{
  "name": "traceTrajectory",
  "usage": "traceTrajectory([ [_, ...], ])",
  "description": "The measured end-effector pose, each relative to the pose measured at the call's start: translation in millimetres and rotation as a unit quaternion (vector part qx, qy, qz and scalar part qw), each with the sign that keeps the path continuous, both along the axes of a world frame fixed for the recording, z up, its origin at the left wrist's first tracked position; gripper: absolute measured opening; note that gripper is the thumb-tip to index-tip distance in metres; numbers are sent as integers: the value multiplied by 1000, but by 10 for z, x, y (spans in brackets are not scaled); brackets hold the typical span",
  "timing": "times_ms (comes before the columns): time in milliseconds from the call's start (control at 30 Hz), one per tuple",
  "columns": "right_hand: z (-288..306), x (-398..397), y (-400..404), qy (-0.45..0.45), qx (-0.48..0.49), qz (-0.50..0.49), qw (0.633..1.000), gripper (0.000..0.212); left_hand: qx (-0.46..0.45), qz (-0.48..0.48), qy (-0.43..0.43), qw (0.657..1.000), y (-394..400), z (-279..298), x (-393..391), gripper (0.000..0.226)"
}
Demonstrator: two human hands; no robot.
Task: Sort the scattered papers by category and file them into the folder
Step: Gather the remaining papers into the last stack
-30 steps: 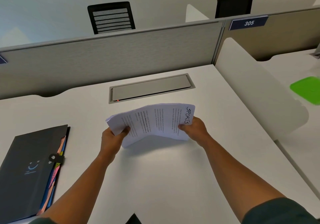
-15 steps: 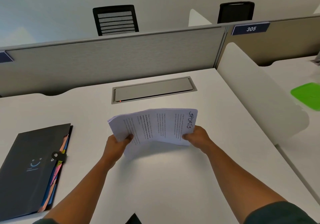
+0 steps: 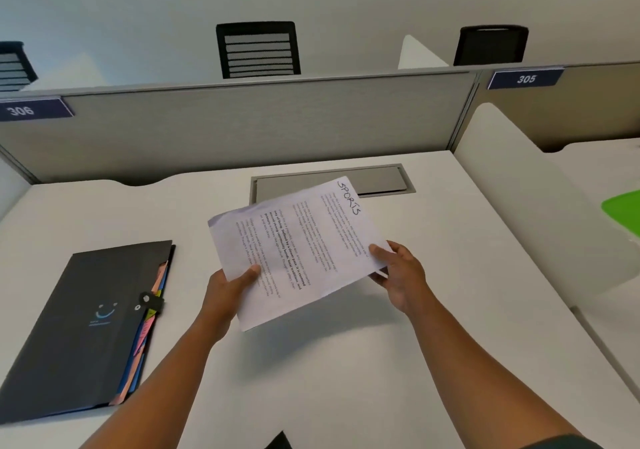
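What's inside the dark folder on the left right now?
The dark folder lies closed on the desk, its clasp fastened. Only coloured divider tabs, pink, yellow and blue, show along its right edge. Any filed sheets are hidden by the cover.

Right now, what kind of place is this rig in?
Most likely an open-plan office or study hall with numbered desks. A grey divider panel carries seat plates 306 and 305, mesh office chairs stand behind it, and the white desk has a built-in cable hatch.
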State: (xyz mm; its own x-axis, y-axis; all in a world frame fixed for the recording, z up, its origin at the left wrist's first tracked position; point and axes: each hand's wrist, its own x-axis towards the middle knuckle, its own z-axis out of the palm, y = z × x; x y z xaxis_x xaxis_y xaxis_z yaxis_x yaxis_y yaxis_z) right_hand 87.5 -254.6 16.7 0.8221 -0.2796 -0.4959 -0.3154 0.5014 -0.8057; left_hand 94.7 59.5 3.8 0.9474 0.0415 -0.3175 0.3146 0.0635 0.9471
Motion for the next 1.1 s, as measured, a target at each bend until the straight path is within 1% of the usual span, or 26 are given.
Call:
traceTrajectory([
  [67,-8,-31,194,3,58,-20,998,22,-28,12,2,1000,61,25,-48,27],
  [100,-20,-49,297,4,71,-18,997,19,-41,20,4,999,89,36,-75,27],
  [167,-31,-82,516,8,79,-5,997,16,-62,39,12,997,137,61,-130,25],
  [267,-12,-94,853,10,67,25,997,23,-87,62,25,994,214,75,-217,27],
  [333,4,-96,1086,8,49,50,998,24,-104,74,34,991,280,75,-282,32],
  [433,-8,-125,1425,3,15,79,997,25,-137,84,40,986,376,64,-390,31],
  [567,-59,-147,1777,9,-54,91,994,26,-162,83,59,982,543,20,-509,36],
  [700,-106,-129,1974,15,-130,96,987,23,-182,91,75,976,828,-64,-530,31],
  [767,-131,-99,2030,17,-171,100,980,21,-180,126,77,973,988,-109,-500,26],
  [800,-142,-81,2055,16,-191,101,976,21,-166,154,77,971,1071,-129,-475,21],
  [867,-159,-43,2105,13,-219,99,971,21,-103,215,70,969,1260,-183,-409,11],
  [967,-182,36,2187,15,-246,104,963,21,42,266,21,963,1572,-246,-316,22],
  [1033,-200,101,2255,20,-264,110,958,22,149,254,-13,955,1786,-275,-263,20],
  [1100,-220,167,2331,28,-280,114,953,23,270,210,-33,939,1998,-308,-200,10],
])
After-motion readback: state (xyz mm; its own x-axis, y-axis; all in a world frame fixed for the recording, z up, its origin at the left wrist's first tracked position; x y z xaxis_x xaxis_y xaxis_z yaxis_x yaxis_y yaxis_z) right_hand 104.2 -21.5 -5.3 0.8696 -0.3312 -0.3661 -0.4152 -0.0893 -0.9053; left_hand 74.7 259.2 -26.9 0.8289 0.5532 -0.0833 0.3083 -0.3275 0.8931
